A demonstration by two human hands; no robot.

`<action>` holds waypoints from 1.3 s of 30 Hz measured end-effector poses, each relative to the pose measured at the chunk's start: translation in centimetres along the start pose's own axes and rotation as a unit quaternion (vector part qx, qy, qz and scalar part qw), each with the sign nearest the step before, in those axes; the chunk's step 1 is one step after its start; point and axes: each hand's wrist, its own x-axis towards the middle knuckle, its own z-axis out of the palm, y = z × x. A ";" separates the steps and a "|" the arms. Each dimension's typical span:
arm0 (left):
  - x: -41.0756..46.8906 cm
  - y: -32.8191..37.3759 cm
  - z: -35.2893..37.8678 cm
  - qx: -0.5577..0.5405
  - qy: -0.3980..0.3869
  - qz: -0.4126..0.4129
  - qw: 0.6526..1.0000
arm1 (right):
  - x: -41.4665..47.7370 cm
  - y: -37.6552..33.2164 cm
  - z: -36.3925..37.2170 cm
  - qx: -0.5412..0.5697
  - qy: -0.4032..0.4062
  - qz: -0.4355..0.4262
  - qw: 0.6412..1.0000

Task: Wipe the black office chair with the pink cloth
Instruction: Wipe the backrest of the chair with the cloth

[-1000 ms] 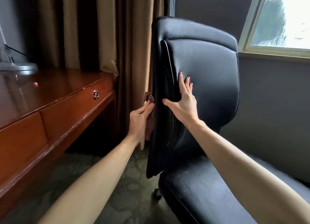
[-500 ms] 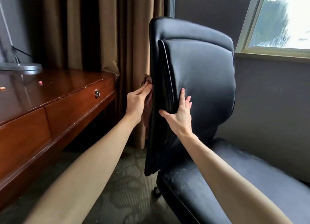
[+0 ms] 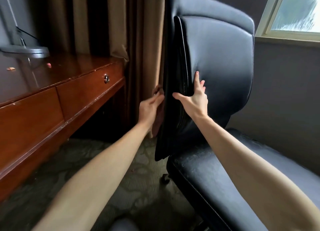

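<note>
The black office chair (image 3: 218, 61) stands side-on to me, its backrest upright and the seat (image 3: 230, 182) at lower right. My left hand (image 3: 149, 108) reaches behind the backrest and presses the pink cloth (image 3: 156, 127) against its rear face with extended fingers. A bunch of cloth shows above the fingertips and a strip hangs below the palm; the rest is hidden behind the chair. My right hand (image 3: 194, 99) lies flat on the front padding, fingers straight and thumb spread over the side edge.
A brown wooden desk (image 3: 52, 99) with drawers runs along the left, a grey lamp base (image 3: 26, 50) on it. Tan curtains (image 3: 135, 40) hang just behind the chair. A window (image 3: 294, 11) is at upper right above a grey wall. Patterned carpet lies below.
My left hand slid the cloth up the back of the backrest, then slightly down again. My right hand dropped a little on the front padding. The view has come closer to the chair.
</note>
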 end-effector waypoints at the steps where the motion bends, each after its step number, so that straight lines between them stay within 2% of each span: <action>1: 0.9 1.3 0.6 0.003 0.011 0.018 1.000 | 0.1 0.0 -0.1 -0.003 -0.004 0.001 1.000; 4: 2.8 4.5 2.1 -0.023 0.011 0.031 0.999 | 0.2 0.2 -0.1 -0.002 -0.004 0.002 1.000; 7: 3.1 4.0 1.7 -0.025 -0.010 0.022 0.999 | 0.3 0.3 0.1 0.001 -0.002 0.001 1.000; 13: -1.8 -6.0 -1.6 -0.065 -0.022 -0.090 0.994 | 0.7 0.7 1.0 0.011 0.013 -0.004 1.000; 17: -3.8 -9.5 -2.6 -0.058 0.036 -0.133 0.989 | 0.6 0.9 1.3 0.016 0.026 -0.007 1.000; 22: -2.3 -5.6 0.1 -0.169 0.013 -0.093 0.981 | 0.8 0.9 1.2 0.008 0.033 -0.009 0.999; 27: 3.0 2.4 3.2 -0.088 0.045 0.010 0.995 | 0.7 1.0 1.1 0.010 0.033 -0.012 0.999; 31: 5.3 7.4 5.0 -0.123 0.021 0.042 0.991 | 0.6 1.1 0.8 0.014 0.030 -0.014 0.999; 35: 5.4 6.5 4.0 -0.107 0.005 0.034 0.994 | 0.6 1.2 1.3 0.019 0.040 -0.013 0.999; 39: 3.7 1.1 1.8 -0.069 0.009 0.002 0.998 | 0.7 1.4 1.9 0.016 0.050 -0.017 0.998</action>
